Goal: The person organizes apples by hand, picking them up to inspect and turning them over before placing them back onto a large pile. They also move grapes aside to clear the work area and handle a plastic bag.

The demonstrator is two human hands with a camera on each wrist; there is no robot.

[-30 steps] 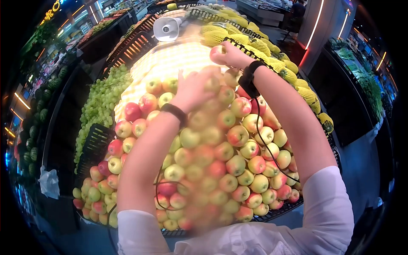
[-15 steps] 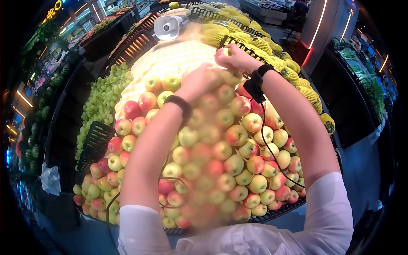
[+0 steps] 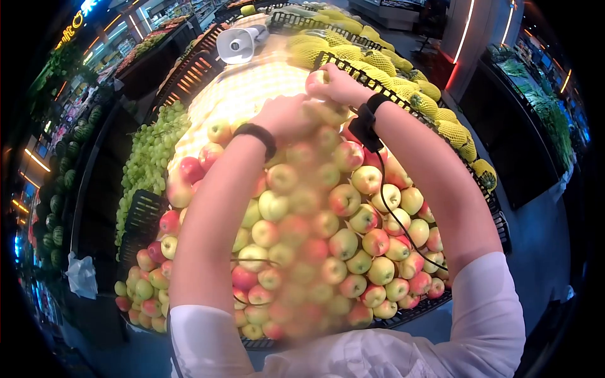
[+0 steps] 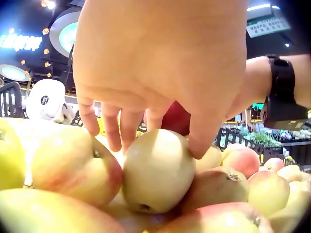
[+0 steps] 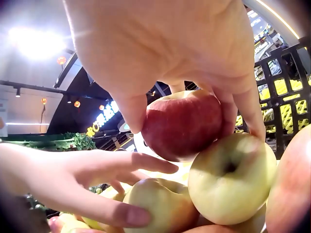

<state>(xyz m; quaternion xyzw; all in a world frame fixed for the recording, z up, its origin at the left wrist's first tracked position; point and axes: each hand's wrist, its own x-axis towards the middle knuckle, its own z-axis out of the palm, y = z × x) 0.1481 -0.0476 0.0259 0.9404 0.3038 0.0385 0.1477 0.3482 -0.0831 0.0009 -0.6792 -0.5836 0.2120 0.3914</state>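
At the far end of the apple heap, my right hand (image 3: 343,87) grips a red apple (image 5: 182,126), thumb on one side and fingers on the other. The fruit is held over the heap, close against a yellow-green apple (image 5: 233,177) beneath it. Just left of it, my left hand (image 3: 283,118) reaches palm down and holds a pale yellow apple (image 4: 158,170) between thumb and fingers. That apple sits among its neighbours, beside a red-blushed apple (image 4: 73,162). A blurred patch in the head view partly hides the left fingers.
Green grapes (image 3: 148,148) lie on the left; net-wrapped yellow fruit (image 3: 384,69) lines the right behind a black crate edge (image 3: 353,69). A white megaphone (image 3: 236,45) stands on checkered cloth (image 3: 220,88) at the back. A black cable (image 3: 394,214) hangs from the right wrist over apples.
My left hand's raised finger has come down, and that hand has edged closer to the right one. The right hand keeps its apple in nearly the same place. The head view has shifted slightly.
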